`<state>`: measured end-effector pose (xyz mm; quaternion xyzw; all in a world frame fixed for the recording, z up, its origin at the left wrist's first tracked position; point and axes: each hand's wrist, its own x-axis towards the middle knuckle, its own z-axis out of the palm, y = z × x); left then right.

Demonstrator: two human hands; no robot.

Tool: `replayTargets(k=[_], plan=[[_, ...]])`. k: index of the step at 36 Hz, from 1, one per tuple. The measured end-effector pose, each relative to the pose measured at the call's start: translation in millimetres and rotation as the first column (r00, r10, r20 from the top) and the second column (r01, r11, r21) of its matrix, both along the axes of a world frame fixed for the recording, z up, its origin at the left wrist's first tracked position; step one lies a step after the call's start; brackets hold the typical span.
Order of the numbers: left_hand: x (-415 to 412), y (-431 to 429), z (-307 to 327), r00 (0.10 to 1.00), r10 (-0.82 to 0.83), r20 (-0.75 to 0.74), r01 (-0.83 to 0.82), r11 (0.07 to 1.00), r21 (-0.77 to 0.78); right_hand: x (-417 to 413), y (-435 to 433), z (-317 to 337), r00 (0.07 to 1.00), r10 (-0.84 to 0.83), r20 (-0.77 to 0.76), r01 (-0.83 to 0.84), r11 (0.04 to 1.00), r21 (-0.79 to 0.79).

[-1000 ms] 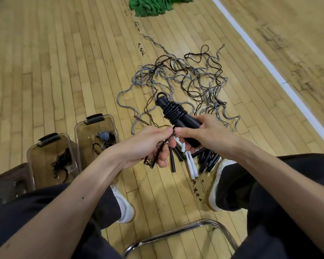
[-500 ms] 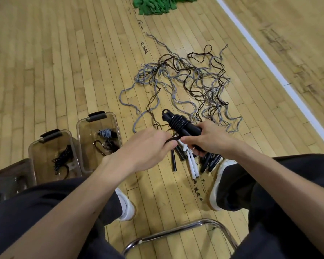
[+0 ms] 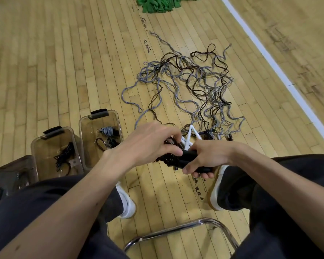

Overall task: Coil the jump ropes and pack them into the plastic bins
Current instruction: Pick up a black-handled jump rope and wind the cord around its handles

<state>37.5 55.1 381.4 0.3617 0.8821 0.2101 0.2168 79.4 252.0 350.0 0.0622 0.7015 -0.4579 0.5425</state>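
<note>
Right hand (image 3: 206, 156) clamps the black coiled rope (image 3: 178, 159), left hand (image 3: 148, 144) pinches its end; risk: wraps loosen if tension slips.

Hardwood gym floor (image 3: 60, 58), pale planks running toward 12 o'clock. White court line (image 3: 281, 75) runs diagonally from 12 to 3 o'clock; planks beyond it look darker, scuffed. Green fabric heap (image 3: 161, 4) at 12 o'clock, cut by the top edge. Small dark specks (image 3: 147, 46) on the floor at 12 o'clock below the fabric, more near 5 o'clock. Chrome chair-frame tube (image 3: 178, 228) curves along 6 o'clock. White shoe (image 3: 126, 204) near centre, tan-soled shoe (image 3: 216, 191) at 4 o'clock. Dark trousers (image 3: 45, 200) cover the bottom corners.
</note>
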Motion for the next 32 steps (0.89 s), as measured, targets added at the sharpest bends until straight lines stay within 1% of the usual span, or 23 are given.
replayTargets(k=[3,6,11,17,23,28,32], plan=[[0,0,0,0.998,0.023,0.063,-0.026,0.998,0.054,1,-2,4,0.999,0.047,0.011,-0.046,0.998,-0.033],[-1,0,0,0.993,0.034,0.11,-0.042,0.996,0.076,2,-3,8,0.995,0.098,0.02,-0.095,0.991,-0.092],[-3,1,2,0.967,0.056,0.247,-0.091,0.987,0.135,5,-2,13,0.984,0.178,0.011,-0.174,0.969,-0.178],[-3,0,2,0.912,0.048,0.408,-0.113,0.984,0.138,6,-3,21,0.967,0.255,0.023,-0.241,0.935,-0.261],[-6,-1,3,0.833,0.022,0.553,-0.182,0.955,0.236,5,3,31,0.979,0.205,0.012,-0.189,0.923,-0.334],[-11,0,-1,0.823,-0.032,0.568,-0.178,0.934,0.311,6,5,38,0.986,0.168,0.012,-0.145,0.881,-0.45],[-12,3,-6,0.807,-0.073,0.586,-0.198,0.901,0.385,7,3,42,0.995,0.101,-0.012,-0.089,0.812,-0.576]])
